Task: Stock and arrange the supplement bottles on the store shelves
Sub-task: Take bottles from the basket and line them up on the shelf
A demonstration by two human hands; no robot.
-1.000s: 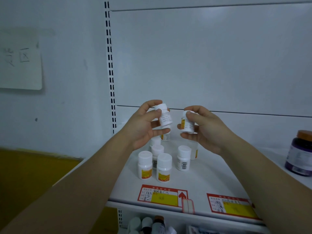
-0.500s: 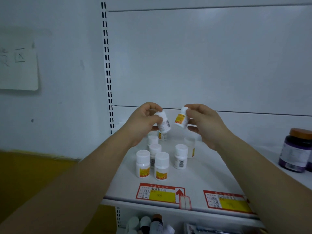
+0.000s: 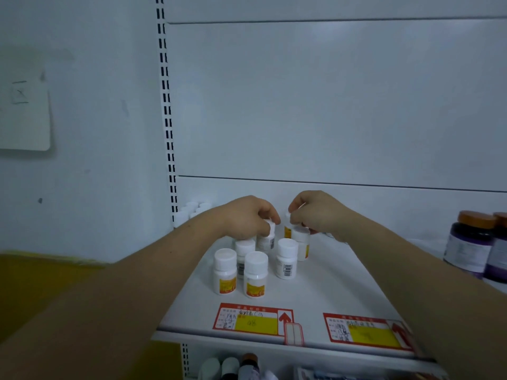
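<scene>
On a white shelf (image 3: 329, 283), the left hand (image 3: 244, 219) is clamping its grip on a white bottle (image 3: 267, 238) and the right hand (image 3: 319, 215) is pinching a second bottle (image 3: 287, 231) by its top, apparently placing both behind the standing bottles (image 3: 255, 272), with the next move calling for upright release without toppling neighbours.

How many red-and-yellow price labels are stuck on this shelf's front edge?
2. One price label lies at the shelf front, just before the white supplement bottles; the other is to its right. More could lie beyond the frame's right edge.
</scene>
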